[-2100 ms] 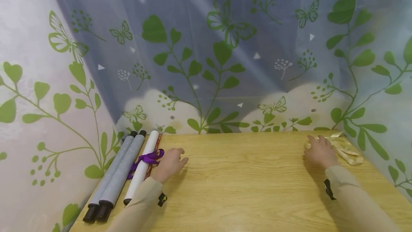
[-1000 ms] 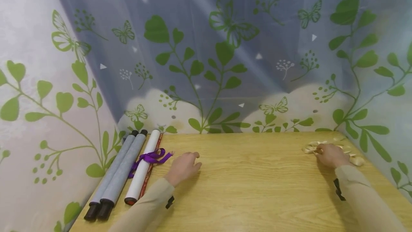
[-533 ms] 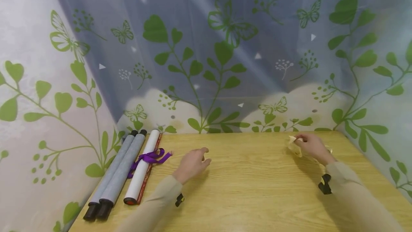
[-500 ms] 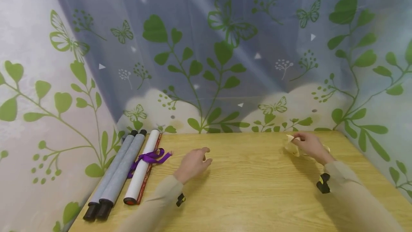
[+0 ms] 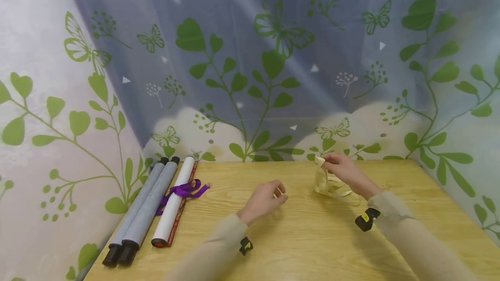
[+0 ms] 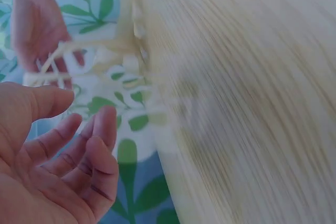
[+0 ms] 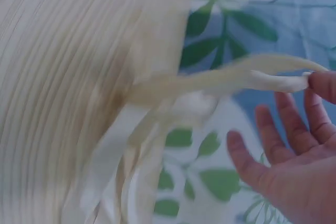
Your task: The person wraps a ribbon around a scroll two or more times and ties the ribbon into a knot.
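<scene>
My right hand [image 5: 347, 173] pinches a cream satin ribbon [image 5: 321, 181] between thumb and index finger, above the table right of centre. Loose loops of the ribbon hang from the pinch down toward the wood. In the right wrist view the ribbon [image 7: 194, 85] stretches away from the fingertips, with the other fingers spread. My left hand [image 5: 263, 200] hovers near the middle of the table, fingers loosely bent and holding nothing. The left wrist view shows the left hand's [image 6: 63, 156] palm and bare fingers, with the ribbon beyond them.
At the left of the wooden table [image 5: 304, 246] lie two grey rolls [image 5: 150, 209] with black ends. Beside them a white roll [image 5: 173, 211] is tied with a purple ribbon [image 5: 185, 190], a red patterned strip along its side. A leaf-patterned curtain [image 5: 250, 77] hangs behind.
My right hand has picked up the cream ribbon from the table's right end and carried it left toward the middle. My left hand has moved right, away from the white roll.
</scene>
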The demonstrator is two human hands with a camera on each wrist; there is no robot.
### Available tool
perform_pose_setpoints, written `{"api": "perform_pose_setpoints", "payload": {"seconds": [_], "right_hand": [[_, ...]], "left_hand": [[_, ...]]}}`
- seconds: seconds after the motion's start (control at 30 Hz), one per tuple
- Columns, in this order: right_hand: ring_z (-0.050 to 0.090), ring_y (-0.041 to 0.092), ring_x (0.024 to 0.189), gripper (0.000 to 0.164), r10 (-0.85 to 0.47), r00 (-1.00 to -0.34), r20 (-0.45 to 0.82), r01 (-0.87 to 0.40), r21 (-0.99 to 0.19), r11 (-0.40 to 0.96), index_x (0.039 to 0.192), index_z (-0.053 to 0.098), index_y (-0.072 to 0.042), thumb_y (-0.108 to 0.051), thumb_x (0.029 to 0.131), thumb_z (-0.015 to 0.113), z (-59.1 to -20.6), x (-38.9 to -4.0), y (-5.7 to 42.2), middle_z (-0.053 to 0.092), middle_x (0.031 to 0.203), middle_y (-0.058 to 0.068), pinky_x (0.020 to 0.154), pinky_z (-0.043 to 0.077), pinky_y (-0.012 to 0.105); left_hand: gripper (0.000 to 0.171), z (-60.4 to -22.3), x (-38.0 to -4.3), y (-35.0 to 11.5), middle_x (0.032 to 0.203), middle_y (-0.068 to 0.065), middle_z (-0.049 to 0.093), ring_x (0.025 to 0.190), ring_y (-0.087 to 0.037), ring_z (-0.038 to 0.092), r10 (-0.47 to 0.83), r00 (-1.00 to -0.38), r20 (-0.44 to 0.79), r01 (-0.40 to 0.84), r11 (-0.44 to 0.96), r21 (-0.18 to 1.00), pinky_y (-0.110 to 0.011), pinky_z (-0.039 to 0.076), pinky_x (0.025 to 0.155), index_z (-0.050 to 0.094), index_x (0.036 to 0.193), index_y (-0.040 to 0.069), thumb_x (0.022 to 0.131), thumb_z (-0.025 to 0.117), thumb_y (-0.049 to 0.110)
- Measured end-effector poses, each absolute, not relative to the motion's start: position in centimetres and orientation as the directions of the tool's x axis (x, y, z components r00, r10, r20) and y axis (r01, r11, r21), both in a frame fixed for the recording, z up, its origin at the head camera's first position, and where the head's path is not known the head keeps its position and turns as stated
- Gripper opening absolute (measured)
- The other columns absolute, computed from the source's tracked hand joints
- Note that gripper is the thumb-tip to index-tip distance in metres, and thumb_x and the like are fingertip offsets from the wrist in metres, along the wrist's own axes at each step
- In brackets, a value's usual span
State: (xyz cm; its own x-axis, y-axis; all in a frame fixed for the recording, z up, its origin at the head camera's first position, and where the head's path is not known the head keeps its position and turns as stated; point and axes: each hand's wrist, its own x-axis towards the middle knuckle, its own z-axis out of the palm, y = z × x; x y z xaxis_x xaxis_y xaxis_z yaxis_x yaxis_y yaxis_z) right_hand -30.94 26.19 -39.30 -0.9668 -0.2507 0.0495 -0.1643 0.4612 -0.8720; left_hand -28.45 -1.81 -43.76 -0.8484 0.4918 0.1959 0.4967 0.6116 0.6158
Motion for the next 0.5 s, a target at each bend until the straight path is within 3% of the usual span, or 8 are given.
{"api": "perform_pose_setpoints", "payload": {"seconds": [0.17,0.27,0.4,0.5], "right_hand": [[0.059,0.026,0.116,0.039,-0.316,-0.947,0.053,-0.156,-0.938,0.310,0.124,0.054,0.001,-0.030,0.101,0.055,-38.4,-30.9,24.2,0.061,0.126,0.016,0.098,0.049,0.046],[0.062,0.017,0.105,0.032,-0.379,-0.924,0.055,-0.172,-0.944,0.281,0.118,0.056,0.000,-0.026,0.099,0.059,-37.9,-30.5,23.0,0.064,0.115,0.008,0.090,0.053,0.039],[0.062,0.015,0.097,0.028,-0.414,-0.907,0.080,-0.217,-0.930,0.297,0.109,0.058,-0.002,-0.025,0.095,0.065,-37.4,-29.8,21.9,0.064,0.108,0.005,0.081,0.054,0.034],[0.061,0.021,0.102,0.032,-0.408,-0.907,0.101,-0.251,-0.908,0.334,0.117,0.057,-0.002,-0.025,0.096,0.064,-37.1,-29.6,22.1,0.062,0.114,0.011,0.081,0.054,0.034]], "left_hand": [[0.050,-43.5,-28.0,0.5,0.113,-0.011,0.064,0.066,-0.004,0.058,0.442,-0.872,0.210,0.435,0.503,0.747,-0.021,0.050,0.057,0.049,0.137,0.008,0.095,0.064,0.031],[0.063,-43.3,-27.9,1.7,0.127,-0.014,0.055,0.068,-0.005,0.058,0.378,-0.890,0.254,0.411,0.427,0.806,-0.022,0.051,0.059,0.037,0.146,0.008,0.095,0.064,0.033],[0.038,-42.9,-27.9,2.8,0.110,-0.008,0.062,0.062,-0.005,0.056,0.348,-0.891,0.292,0.404,0.313,0.860,-0.022,0.048,0.052,0.055,0.129,0.010,0.097,0.062,0.028],[0.019,-42.7,-28.1,2.8,0.090,-0.005,0.066,0.063,-0.007,0.059,0.347,-0.891,0.293,0.383,0.226,0.896,-0.022,0.050,0.054,0.065,0.108,0.010,0.100,0.058,0.026]]}}
